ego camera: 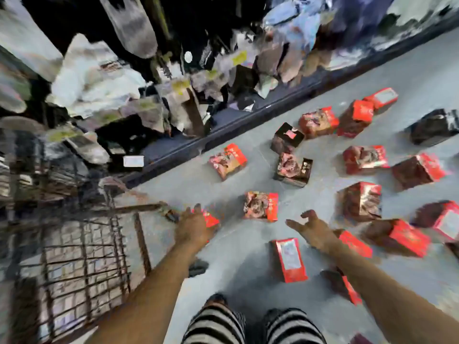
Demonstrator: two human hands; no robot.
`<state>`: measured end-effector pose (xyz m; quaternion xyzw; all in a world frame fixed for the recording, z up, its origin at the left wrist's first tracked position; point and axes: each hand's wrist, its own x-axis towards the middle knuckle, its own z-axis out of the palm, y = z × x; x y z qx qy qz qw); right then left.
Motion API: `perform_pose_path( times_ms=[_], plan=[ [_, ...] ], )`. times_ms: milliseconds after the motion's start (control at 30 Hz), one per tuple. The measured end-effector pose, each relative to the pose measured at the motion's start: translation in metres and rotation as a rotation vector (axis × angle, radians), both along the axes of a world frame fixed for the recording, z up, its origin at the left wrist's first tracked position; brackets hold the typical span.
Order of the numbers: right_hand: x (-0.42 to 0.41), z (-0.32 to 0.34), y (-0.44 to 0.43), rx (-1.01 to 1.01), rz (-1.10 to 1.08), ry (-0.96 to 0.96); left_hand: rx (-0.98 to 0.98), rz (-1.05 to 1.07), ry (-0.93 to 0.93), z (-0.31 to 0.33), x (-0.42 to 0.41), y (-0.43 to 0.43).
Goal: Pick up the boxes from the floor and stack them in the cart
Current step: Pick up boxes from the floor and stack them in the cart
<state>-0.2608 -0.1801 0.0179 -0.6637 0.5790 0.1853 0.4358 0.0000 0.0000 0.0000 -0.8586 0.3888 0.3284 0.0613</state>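
Grey floor (238, 254) lies under me; blurred, crowded store shelving (154, 112) runs from nine to one o'clock.

Red boxes (289, 259), grey floor (244, 247)

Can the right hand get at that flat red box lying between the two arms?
Probably yes. The right hand hovers open just beyond the flat red box, with only floor between them and nothing lying on top of it.
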Motion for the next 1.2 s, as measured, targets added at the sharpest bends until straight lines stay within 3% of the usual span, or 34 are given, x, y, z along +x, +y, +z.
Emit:
perform_pose_path(
  times_ms=[67, 167, 300, 467, 600, 867, 1000, 1200],
  plan=[
    [-0.001, -0.053, 0.003, 0.006, -0.066, -0.015, 0.010, -0.009, -0.063, -0.053, 0.007, 0.009],
    [0.001, -0.131, -0.002, -0.015, -0.062, -0.013, 0.120, -0.243, -0.226, -0.089, 0.013, 0.012],
    [0.011, -0.201, -0.016, -0.105, -0.179, -0.047, -0.010, -0.601, -0.424, -0.149, 0.043, 0.006],
    [0.034, -0.254, -0.031, -0.067, -0.416, -0.019, -0.262, -0.775, -0.388, -0.203, 0.068, 0.004],
    [0.059, -0.275, -0.029, -0.049, -0.371, -0.067, -0.361, -0.639, -0.356, -0.216, 0.079, 0.001],
    [0.062, -0.285, -0.027, 0.072, -0.528, -0.376, -0.210, -0.292, -0.282, -0.210, 0.060, -0.023],
    [0.047, -0.278, -0.038, 0.118, -0.424, -0.433, -0.250, -0.195, -0.255, -0.214, 0.056, -0.026],
    [0.017, -0.270, -0.055, 0.138, -0.224, -0.374, -0.255, -0.146, -0.233, -0.213, 0.051, -0.030]
  ],
)
